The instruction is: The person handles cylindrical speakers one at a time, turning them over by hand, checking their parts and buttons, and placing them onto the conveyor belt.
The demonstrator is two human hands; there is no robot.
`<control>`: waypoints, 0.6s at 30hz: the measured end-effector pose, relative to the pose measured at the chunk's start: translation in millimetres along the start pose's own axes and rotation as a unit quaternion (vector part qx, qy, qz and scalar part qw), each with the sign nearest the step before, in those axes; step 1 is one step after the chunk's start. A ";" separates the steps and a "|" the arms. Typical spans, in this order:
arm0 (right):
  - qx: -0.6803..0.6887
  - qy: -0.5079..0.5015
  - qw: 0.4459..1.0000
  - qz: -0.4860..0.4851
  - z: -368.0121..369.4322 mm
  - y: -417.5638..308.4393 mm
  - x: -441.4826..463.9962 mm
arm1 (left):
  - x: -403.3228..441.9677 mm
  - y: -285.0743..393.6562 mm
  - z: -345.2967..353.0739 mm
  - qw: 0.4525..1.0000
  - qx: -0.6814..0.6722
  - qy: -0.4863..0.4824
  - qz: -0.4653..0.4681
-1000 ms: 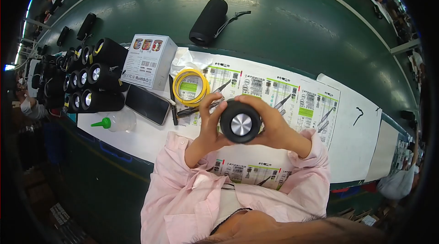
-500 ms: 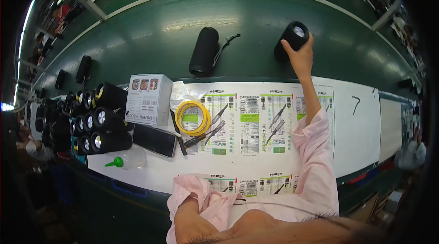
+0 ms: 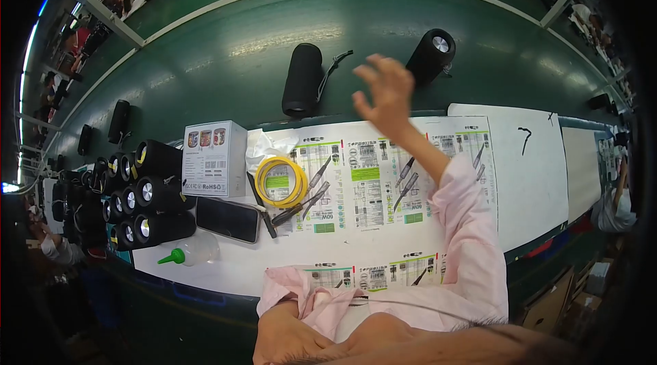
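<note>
My right hand (image 3: 388, 94) is over the green surface between two black cylindrical speakers, fingers spread and holding nothing. Just beyond it on the right stands a tilted-looking speaker (image 3: 430, 57) with a silver end disc, apart from the hand. To the left lies another speaker (image 3: 302, 81) with a grey wrist strap (image 3: 332, 72). My left arm (image 3: 284, 331) is folded close to my body at the bottom, and the fingers of that hand are hidden.
Several black speakers (image 3: 161, 194) are stacked at left beside a white box (image 3: 214, 159). Near them are a phone (image 3: 228, 219), a yellow tape roll (image 3: 301, 183), a pen-like black tool (image 3: 287, 214) and a green-tipped bottle (image 3: 198, 250). Printed sheets (image 3: 369, 228) cover the white bench.
My right hand has let go of the right speaker and moved left and slightly down, opening its fingers. That speaker stays on the green surface. The camera view has shifted a little.
</note>
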State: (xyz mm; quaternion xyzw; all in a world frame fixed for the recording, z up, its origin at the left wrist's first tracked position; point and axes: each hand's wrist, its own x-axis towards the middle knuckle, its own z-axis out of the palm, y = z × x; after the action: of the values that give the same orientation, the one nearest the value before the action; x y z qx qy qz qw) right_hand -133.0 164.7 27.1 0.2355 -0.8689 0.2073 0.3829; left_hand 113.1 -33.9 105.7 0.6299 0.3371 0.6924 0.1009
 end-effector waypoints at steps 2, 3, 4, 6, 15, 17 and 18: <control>0.088 -0.077 0.990 -0.077 28.6 -17.0 -7.2 | 1.3 1.5 0.0 1.000 -0.003 -0.003 -0.003; 0.059 -0.091 0.989 -0.104 43.2 -22.4 -8.3 | 2.3 2.8 0.5 1.000 -0.007 -0.006 -0.003; 0.029 -0.105 0.985 -0.130 56.0 -27.2 -6.6 | 2.7 3.5 1.4 1.000 -0.011 -0.008 -0.005; 0.002 -0.137 0.978 -0.158 67.1 -32.0 2.1 | 3.0 5.7 3.4 1.000 -0.015 -0.011 -0.007; 0.108 -0.236 0.951 -0.168 61.5 -14.7 41.5 | 6.4 14.4 15.7 0.999 -0.031 -0.024 -0.001; 0.212 -0.146 0.964 -0.065 40.5 -14.7 36.7 | 5.0 16.3 18.5 0.999 -0.037 -0.027 0.001; 0.262 -0.100 0.960 -0.017 27.9 -13.6 37.9 | 4.1 16.0 20.4 0.999 -0.040 -0.030 0.005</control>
State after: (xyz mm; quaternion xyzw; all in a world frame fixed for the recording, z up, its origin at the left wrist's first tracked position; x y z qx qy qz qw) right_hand -163.6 129.2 41.2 0.3620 -0.8140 0.3963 0.2222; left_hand 136.1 -36.7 118.1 0.6478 0.3024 0.6865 0.1329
